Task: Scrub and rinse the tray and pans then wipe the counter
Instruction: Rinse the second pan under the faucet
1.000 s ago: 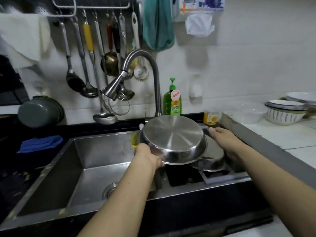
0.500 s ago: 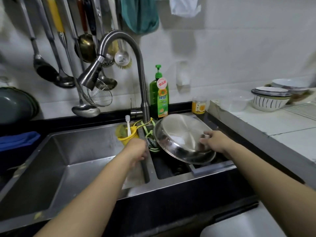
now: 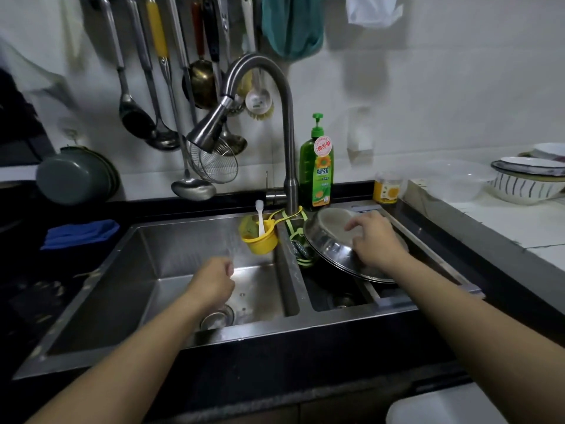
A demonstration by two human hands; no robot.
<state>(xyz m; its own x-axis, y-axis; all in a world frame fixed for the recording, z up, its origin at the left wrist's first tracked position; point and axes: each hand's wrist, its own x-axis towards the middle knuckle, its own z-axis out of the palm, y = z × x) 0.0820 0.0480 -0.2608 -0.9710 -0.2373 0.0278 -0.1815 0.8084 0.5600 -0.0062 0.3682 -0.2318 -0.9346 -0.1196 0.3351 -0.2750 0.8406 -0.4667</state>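
One pan (image 3: 330, 240) (two hands (image 3: 211, 283))

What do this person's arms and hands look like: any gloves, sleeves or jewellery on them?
Both forearms are bare right up to the bottom edge of the head view, with no sleeve showing. The left hand and the right hand wear no gloves. No ring, watch or bracelet is visible on either wrist or on the fingers that show.

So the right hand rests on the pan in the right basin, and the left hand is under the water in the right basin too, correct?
Not quite. In the head view the left hand is under the water in the left basin. The right hand does rest on the pan in the right basin.
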